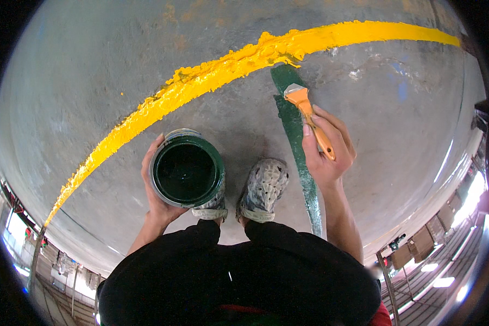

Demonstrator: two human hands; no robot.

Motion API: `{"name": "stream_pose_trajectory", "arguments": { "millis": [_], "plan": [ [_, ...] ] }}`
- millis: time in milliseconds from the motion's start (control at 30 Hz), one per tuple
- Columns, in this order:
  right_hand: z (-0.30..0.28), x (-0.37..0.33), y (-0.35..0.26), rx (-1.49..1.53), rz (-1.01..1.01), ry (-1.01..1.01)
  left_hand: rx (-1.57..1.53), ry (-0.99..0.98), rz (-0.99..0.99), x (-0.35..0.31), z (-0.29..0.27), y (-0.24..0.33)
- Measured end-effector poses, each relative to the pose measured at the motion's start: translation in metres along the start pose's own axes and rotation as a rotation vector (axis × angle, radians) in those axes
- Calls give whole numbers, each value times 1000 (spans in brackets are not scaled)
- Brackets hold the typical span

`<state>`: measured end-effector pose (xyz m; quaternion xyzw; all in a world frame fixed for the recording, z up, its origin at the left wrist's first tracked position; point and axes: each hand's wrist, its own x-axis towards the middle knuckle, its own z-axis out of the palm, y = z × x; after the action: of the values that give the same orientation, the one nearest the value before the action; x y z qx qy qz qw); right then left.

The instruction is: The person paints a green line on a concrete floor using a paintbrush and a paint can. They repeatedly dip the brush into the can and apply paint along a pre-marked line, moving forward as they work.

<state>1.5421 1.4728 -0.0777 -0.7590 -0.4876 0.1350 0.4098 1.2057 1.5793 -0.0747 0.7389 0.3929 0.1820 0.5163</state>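
Note:
My left hand point(156, 190) is wrapped round the side of an open paint can point(218, 163), holding it in front of my left foot. Dark green paint point(187, 173) shows inside, and green coats the rim. In my right hand point(329, 142) is a paintbrush point(311, 115) with an orange handle and a metal band, gripped by the handle. Its bristles are hidden under the band. The brush head lies over a dark green painted stripe point(298, 142) on the grey floor. That stripe runs from beside my right forearm up to a thick yellow painted line point(223, 73).
The grey concrete floor point(103, 81) is stained and scuffed, with blue smudges point(401, 81) at the right. My paint-spotted clogs point(264, 187) stand between can and stripe. Cardboard boxes point(421, 242) and thin posts point(387, 280) show at the lower right rim.

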Motion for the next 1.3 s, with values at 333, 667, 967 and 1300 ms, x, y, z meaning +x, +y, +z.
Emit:
{"name": "stream_pose_trajectory", "arguments": {
  "millis": [333, 667, 967, 1300],
  "plan": [
    [8, 1, 5, 35, -9, -24, -66, -9, 26, 1, 2, -1],
    [-6, 18, -20, -80, 24, -90, -36, -14, 8, 1, 0, 1],
    [-10, 25, -29, -129, 77, -214, -54, 17, 5, 0, 3, 0],
    [-11, 26, -23, -126, 90, -279, -68, 4, -10, 1, 2, -3]
  ]
}}
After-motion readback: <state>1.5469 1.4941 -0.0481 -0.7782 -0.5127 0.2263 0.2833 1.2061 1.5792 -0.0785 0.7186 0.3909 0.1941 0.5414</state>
